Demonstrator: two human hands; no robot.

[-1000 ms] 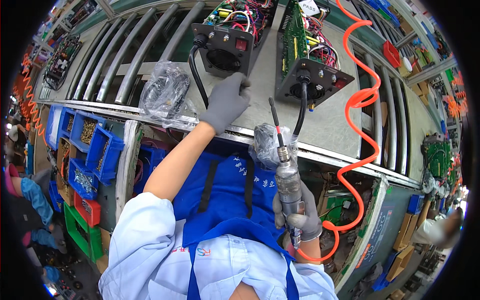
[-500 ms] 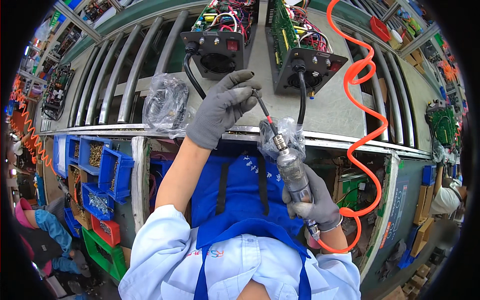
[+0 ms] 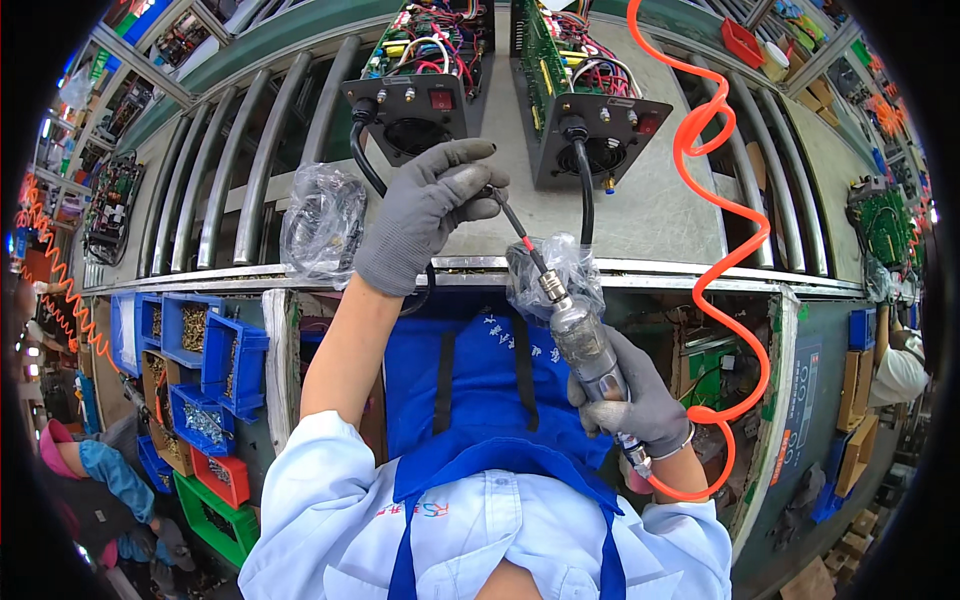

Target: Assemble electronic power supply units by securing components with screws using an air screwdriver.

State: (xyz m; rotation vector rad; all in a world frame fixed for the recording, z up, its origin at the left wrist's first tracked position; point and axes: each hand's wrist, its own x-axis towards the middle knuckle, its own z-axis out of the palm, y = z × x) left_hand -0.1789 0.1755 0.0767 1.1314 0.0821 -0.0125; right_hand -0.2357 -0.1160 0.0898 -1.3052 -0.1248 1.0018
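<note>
My right hand (image 3: 640,400), in a grey glove, is wrapped round a silver air screwdriver (image 3: 585,345). The tool tilts up and to the left, and its long dark bit (image 3: 518,230) has a red band. At the bit's tip my left hand (image 3: 425,210), also gloved, is closed in a pinch. A small dark piece shows between its fingertips, too small to name. Just beyond the hands stand two open-topped electronic units, a left unit (image 3: 415,110) and a right unit (image 3: 590,135), with wiring, circuit boards, fans and black power cords.
An orange coiled air hose (image 3: 735,260) runs from the tool up the right side. Bagged cables (image 3: 325,220) lie at the bench edge, beside metal rollers (image 3: 265,160). Blue bins (image 3: 232,365) of screws hang at left. Another plastic bag (image 3: 560,270) sits behind the bit. Other people are at both sides.
The view has shifted slightly, so the units appear a little further left. Both hands keep nearly the same pose, with the bit tip still at my left fingers.
</note>
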